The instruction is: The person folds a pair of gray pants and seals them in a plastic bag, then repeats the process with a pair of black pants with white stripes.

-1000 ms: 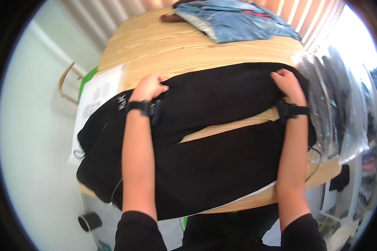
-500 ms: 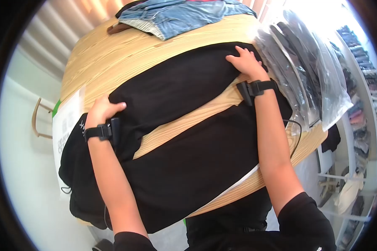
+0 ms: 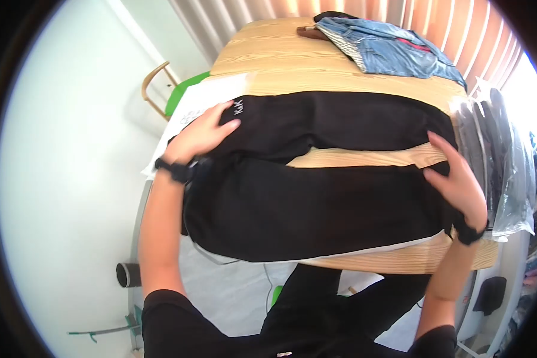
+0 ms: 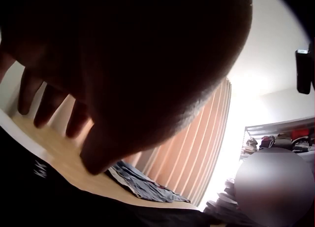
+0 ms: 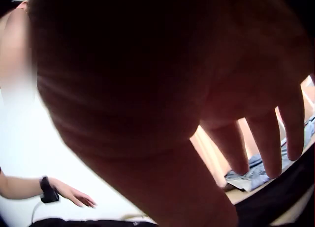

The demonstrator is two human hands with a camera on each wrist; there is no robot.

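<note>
Black trousers (image 3: 316,206) lie spread across the table, both legs pointing right, with a strip of wood showing between them. Small white letters (image 3: 238,107) mark the upper left part of the trousers. My left hand (image 3: 201,136) is over the waist end, thumb and fingers spread beside the letters. In the left wrist view its fingers (image 4: 47,106) hang extended above the cloth. At the leg ends, my right hand (image 3: 461,179) has its thumb and fingers apart over the near leg's hem. The right wrist view shows its fingers (image 5: 266,143) straight, holding nothing.
Blue denim clothing (image 3: 388,51) lies at the back of the wooden table (image 3: 268,48). Clear plastic-bagged garments (image 3: 507,149) stand along the right edge. A white printed sheet (image 3: 221,89) sits partly under the trousers at left, near a green chair (image 3: 185,89).
My hands have come off the far leg; the left has moved to the waist end, the right toward the near leg's hem. The trousers lie straighter, and the head view has shifted.
</note>
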